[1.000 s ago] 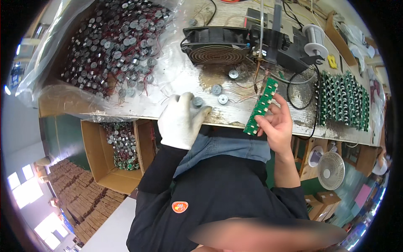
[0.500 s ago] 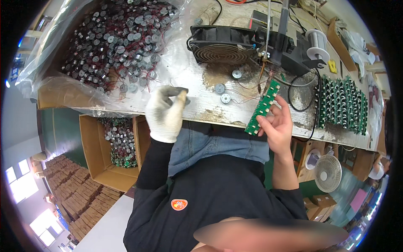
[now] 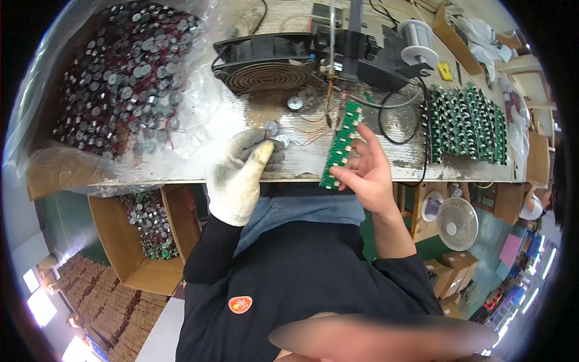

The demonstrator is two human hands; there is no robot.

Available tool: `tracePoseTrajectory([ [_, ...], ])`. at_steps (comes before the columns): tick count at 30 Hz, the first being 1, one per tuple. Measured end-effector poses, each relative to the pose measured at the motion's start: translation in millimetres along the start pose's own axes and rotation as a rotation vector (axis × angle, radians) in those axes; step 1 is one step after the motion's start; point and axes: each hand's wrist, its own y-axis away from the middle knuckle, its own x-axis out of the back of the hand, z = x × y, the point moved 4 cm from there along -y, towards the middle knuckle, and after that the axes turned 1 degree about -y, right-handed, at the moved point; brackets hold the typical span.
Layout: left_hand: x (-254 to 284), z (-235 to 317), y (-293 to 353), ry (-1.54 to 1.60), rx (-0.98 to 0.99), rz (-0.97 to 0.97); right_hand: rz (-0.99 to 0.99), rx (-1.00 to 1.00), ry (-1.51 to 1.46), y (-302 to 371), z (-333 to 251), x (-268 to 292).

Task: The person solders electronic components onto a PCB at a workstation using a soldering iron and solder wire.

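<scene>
My bare right hand (image 3: pixel 369 172) grips the lower part of a narrow green circuit board (image 3: pixel 342 142), holding it tilted over the table's front edge. The board's upper end is beside the tip of a soldering stand (image 3: pixel 330 99). My left hand (image 3: pixel 238 172), in a white glove with grey fingers, has its thumb pressed to its curled fingers; whatever is between them is hidden. Just past its fingertips lie two small round motors, a grey one (image 3: pixel 272 127) and a pale one (image 3: pixel 282 140). A third motor (image 3: pixel 295 103) lies farther back. Thin reddish wires run from the motors toward the board.
A black fan (image 3: pixel 265 75) stands behind the motors. A plastic-lined box of motors (image 3: pixel 129 78) fills the far left. Rows of green boards (image 3: pixel 467 123) stand at right, near a solder wire spool (image 3: pixel 417 39). Below the table edge is a cardboard box (image 3: pixel 108 232).
My left hand has moved right to the two nearer motors, its fingers closing. My right hand still holds the board by the soldering tip. The whole view has shifted.
</scene>
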Motion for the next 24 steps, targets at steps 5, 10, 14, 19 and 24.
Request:
tracePoseTrajectory([
  [5,-16.4,-11.5,-3.4,-0.079,0.026,-0.093,0.003,-0.011,-0.030,-0.4,-2.6,-1.4],
  [10,-32.0,-14.0,-4.4,-0.293,-0.079,-0.108,-0.061,0.059,-0.001,2.8,-5.1,-4.0],
  [14,-40.4,-15.2,-9.1,-0.383,-0.091,-0.160,-0.049,0.007,-0.033,4.4,-3.5,-4.7],
  [19,-48.9,-25.0,-10.8,-0.049,0.115,-0.157,-0.022,0.008,-0.043,4.8,-4.7,-5.5],
  [24,-48.0,-20.4,-17.6,-0.154,0.090,-0.225,-0.018,0.036,-0.036,3.9,-6.4,-4.6],
])
